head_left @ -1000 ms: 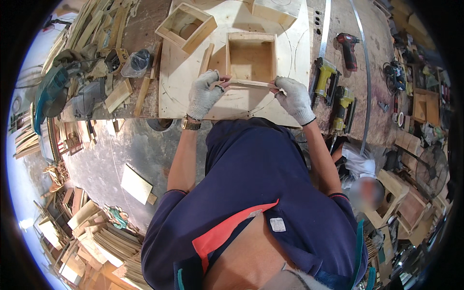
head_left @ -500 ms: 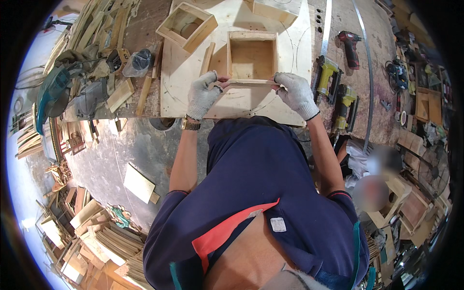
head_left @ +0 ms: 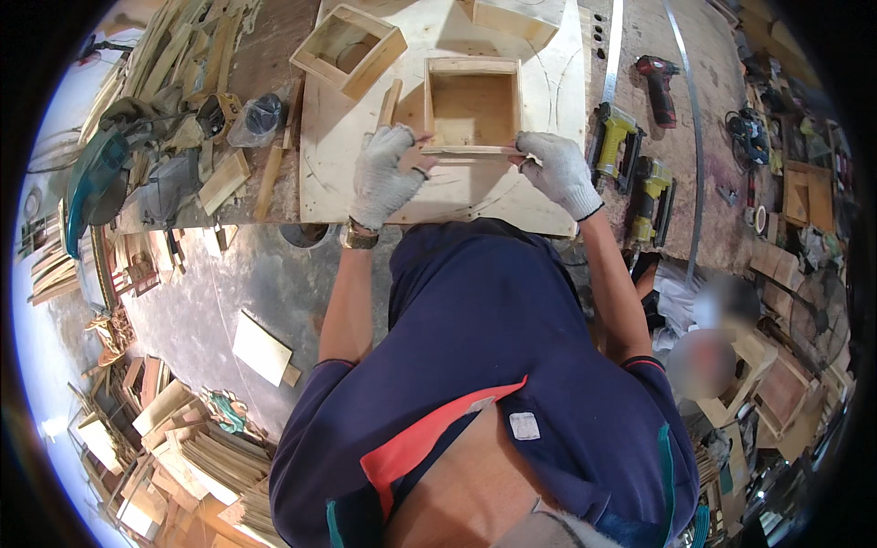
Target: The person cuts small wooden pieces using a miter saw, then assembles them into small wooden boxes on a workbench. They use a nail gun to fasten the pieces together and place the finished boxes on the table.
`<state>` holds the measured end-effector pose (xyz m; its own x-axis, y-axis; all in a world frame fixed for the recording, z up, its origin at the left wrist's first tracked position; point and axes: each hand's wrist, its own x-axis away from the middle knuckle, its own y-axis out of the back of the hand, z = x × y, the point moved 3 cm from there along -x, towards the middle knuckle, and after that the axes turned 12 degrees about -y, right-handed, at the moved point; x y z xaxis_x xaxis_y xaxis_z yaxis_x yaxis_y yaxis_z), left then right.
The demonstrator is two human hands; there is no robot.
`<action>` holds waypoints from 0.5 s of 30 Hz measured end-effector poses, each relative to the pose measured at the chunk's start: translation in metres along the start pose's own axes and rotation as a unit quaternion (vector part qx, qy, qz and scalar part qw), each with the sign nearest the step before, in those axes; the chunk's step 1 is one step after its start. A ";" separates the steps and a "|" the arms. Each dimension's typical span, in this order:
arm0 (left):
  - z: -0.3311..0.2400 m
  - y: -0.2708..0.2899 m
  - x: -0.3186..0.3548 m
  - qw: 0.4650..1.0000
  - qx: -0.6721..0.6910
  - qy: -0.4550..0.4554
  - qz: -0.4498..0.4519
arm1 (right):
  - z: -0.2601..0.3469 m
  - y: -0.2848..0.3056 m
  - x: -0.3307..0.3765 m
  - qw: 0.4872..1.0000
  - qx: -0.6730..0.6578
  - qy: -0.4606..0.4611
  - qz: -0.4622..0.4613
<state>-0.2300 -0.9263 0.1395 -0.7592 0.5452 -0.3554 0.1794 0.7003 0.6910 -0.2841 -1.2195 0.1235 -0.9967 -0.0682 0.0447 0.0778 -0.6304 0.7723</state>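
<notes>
A shallow, open-topped wooden box (head_left: 473, 110) sits on a pale plywood board (head_left: 361, 196) on the workbench. My left hand (head_left: 384, 173), in a white knit glove with bare fingertips, is at its near left corner. Thumb and fingers there are spread apart; whether they touch the wood is unclear. At the near right corner, my gloved right hand (head_left: 557, 172) pinches the box's near edge between thumb and fingers. A short wooden strip (head_left: 391, 102) lies just beyond my left hand. Another wooden box (head_left: 349, 50) stands tilted in view at the far left of the board.
Another wooden piece (head_left: 516, 20) is at the board's far edge. Right of it lie two yellow nail guns (head_left: 618, 137), a red-black cordless drill (head_left: 658, 91) and a metal straightedge (head_left: 692, 119). A teal saw (head_left: 96, 178) and wood offcuts (head_left: 224, 183) are left. A blurred person (head_left: 681, 306) is low right.
My left thumb and fingers have opened from their pinch at the near left corner. My right hand keeps its grip. The view has shifted slightly, moving the bench items a little left.
</notes>
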 end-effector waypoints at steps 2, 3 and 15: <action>-0.042 0.001 -0.030 0.983 -0.116 -0.140 -0.004 | 0.005 0.004 0.000 1.000 -0.013 -0.008 0.012; -0.053 -0.012 -0.035 0.980 -0.131 -0.150 0.010 | 0.009 0.007 0.000 1.000 -0.020 -0.009 0.019; -0.061 -0.078 -0.056 0.958 -0.161 -0.119 0.205 | -0.040 -0.007 0.023 0.992 -0.060 -0.108 -0.001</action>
<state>-0.2397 -1.0402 0.1439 -0.4956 0.8602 -0.1199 0.2000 0.2474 0.9480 -0.3061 -1.2472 0.0935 -0.9777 0.0932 0.1883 0.0649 -0.7185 0.6925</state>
